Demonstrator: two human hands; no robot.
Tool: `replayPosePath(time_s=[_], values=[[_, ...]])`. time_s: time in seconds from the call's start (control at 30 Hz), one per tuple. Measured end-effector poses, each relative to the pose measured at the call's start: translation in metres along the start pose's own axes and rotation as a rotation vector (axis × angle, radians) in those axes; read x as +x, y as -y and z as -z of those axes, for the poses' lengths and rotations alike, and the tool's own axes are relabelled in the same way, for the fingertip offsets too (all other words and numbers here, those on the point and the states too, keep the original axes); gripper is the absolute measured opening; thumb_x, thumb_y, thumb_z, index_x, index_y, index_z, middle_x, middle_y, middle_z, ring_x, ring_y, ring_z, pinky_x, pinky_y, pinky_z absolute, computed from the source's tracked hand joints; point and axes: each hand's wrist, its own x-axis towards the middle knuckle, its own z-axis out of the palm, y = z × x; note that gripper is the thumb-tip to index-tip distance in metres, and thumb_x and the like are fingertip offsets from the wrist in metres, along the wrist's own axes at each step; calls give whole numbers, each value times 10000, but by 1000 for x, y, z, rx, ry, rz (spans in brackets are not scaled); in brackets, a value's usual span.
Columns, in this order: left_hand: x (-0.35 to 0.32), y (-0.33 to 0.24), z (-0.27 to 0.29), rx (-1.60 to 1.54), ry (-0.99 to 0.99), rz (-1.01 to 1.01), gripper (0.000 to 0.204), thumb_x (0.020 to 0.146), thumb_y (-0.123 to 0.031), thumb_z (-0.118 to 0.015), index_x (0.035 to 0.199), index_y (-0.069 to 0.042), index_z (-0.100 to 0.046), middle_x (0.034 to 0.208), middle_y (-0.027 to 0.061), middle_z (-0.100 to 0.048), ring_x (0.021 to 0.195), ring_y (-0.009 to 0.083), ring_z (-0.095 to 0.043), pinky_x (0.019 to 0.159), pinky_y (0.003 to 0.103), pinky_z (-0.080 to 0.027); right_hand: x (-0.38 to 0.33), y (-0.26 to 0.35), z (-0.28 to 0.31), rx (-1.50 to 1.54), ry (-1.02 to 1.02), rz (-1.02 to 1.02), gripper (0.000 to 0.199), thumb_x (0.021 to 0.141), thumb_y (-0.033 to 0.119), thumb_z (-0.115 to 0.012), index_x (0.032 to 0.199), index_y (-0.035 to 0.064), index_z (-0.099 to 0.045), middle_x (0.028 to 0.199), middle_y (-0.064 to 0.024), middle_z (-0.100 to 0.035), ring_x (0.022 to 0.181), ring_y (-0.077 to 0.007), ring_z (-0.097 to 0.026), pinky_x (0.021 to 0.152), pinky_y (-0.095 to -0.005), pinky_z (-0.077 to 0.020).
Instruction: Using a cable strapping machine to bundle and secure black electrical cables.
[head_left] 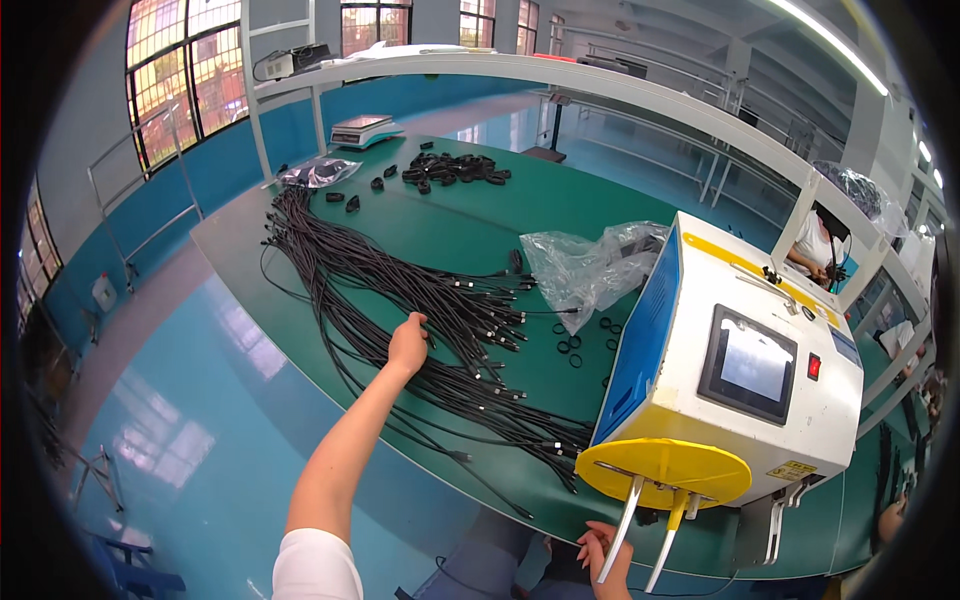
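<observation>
My left hand reaches out over the green table and rests on a long pile of black cables, fingers curled among the strands. Whether it grips one cable I cannot tell. My right hand sits low at the table's near edge, beneath the yellow disc of a white and blue winding machine. Its fingers touch one of the white prongs hanging down from the disc.
A crumpled clear plastic bag and small black rings lie beside the machine. Coiled black cable bundles, a bag and a scale sit at the far end. Another person works behind the machine.
</observation>
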Motion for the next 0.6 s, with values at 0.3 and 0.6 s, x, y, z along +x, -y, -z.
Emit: replayPosePath(time_s=[0.3, 0.6], values=[[-89, -62, 36, 178, -143, -551, 196, 752, -27, -630, 944, -58, -603, 865, 83, -591, 837, 307, -535, 753, 380, -449, -4, 22, -4, 26, -6, 52, 182, 881, 16, -539, 1043, -45, -595, 752, -94, -621, 535, -88, -543, 459, -203, -402], [-186, -82, 59, 35, 116, -644, 166, 718, -67, -688, 868, -63, -618, 874, 54, -578, 890, 261, -512, 783, 373, -423, -2, 23, -4, -10, 58, 38, 211, 895, 13, -506, 1099, -9, -553, 812, -95, -596, 576, -97, -533, 468, -186, -398]])
